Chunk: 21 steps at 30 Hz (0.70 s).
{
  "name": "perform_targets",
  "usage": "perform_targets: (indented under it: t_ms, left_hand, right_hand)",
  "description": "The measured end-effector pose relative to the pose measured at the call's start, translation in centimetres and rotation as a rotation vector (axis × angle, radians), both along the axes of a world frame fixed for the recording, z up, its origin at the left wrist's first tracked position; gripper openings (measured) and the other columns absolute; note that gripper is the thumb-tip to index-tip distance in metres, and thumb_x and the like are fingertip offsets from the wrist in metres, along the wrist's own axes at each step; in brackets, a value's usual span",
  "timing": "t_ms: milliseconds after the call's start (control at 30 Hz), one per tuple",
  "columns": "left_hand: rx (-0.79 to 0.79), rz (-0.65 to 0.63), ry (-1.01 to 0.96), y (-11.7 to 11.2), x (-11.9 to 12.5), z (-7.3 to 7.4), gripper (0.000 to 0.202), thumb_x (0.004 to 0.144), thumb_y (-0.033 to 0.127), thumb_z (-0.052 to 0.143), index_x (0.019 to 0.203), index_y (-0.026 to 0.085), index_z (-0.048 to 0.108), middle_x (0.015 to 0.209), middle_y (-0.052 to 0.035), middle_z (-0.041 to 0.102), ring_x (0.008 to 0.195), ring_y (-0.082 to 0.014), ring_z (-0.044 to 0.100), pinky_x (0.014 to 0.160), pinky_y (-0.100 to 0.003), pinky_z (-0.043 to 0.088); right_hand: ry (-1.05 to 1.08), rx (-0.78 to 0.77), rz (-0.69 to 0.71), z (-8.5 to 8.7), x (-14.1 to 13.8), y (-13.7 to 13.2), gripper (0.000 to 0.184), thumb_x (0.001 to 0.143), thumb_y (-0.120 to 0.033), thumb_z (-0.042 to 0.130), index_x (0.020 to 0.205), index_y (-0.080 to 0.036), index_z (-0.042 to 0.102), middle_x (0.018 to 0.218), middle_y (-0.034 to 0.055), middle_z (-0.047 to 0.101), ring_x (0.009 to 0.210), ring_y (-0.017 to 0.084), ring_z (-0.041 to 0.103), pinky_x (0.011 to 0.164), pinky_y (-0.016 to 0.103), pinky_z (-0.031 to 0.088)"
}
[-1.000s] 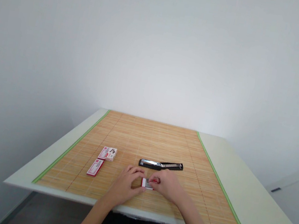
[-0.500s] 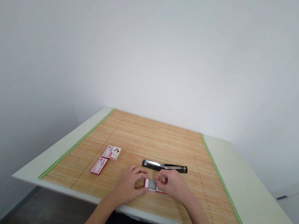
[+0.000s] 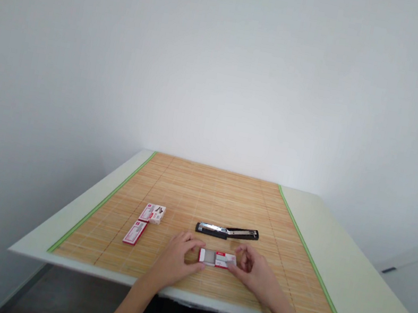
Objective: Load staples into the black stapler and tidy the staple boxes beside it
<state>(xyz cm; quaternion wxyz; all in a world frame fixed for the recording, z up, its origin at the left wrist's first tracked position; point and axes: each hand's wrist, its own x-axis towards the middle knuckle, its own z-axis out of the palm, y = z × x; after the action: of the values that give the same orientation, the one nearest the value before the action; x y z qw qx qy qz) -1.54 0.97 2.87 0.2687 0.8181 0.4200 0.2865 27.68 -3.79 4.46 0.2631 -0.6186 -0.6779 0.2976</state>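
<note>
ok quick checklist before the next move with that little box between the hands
1. Staple box slid open, grey inside showing: ok.
2. Left hand holds the box's left end down on the mat: ok.
3. Right hand grip on the right end: cannot tell; its fingers reach it, but the pinch is too small to see.
4. Stapler lies flat behind the box, apart from both hands: ok.
5. Far spare box and near spare box lie off to the left, clear of the hands: ok.
6. Contents whole or loose: cannot tell.
</note>
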Motion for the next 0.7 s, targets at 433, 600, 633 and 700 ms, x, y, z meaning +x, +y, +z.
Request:
perform_targets:
  t_ms: [433,600,633,700]
  left_hand:
    - [0.016,-0.052,0.015,-1.0,2.8,-0.3,0.046,0.082,0.044,0.080,0.125,0.033,0.068,0.115,-0.0035,0.069,0.110,-0.0286,0.058,0.099,-0.044,0.044]
    - [-0.035,0.074,-0.114,0.8,1.1,-0.5,0.036,0.094,0.044,0.064,0.127,0.029,0.064,0.106,-0.0035,0.069,0.100,-0.0246,0.063,0.093,-0.039,0.048]
    - [-0.015,0.153,-0.125,1.7,0.8,-0.5,0.033,0.095,0.042,0.062,0.124,0.027,0.064,0.105,-0.0035,0.068,0.100,-0.0237,0.062,0.093,-0.038,0.048]
    - [0.058,0.274,-0.097,3.5,0.4,-0.6,0.038,0.091,0.039,0.068,0.126,0.025,0.062,0.113,-0.0050,0.065,0.107,-0.0246,0.060,0.098,-0.040,0.046]
  right_hand:
    - [-0.045,0.021,0.131,0.1,-2.0,0.6,0.024,0.079,-0.027,0.074,0.103,-0.023,0.072,0.078,-0.0021,0.064,0.070,0.015,0.057,0.063,0.025,0.039]
    - [-0.084,0.077,0.112,1.2,-3.1,0.8,0.037,0.083,-0.035,0.076,0.119,-0.027,0.072,0.083,-0.0011,0.067,0.073,0.017,0.059,0.066,0.026,0.039]
    - [-0.097,0.080,0.105,1.4,-3.4,0.9,0.035,0.085,-0.037,0.074,0.119,-0.028,0.073,0.083,-0.0008,0.067,0.073,0.017,0.059,0.067,0.026,0.039]
    - [-0.126,0.074,0.108,1.7,-4.1,1.2,0.027,0.088,-0.039,0.072,0.112,-0.028,0.077,0.080,-0.0003,0.067,0.072,0.017,0.059,0.066,0.026,0.038]
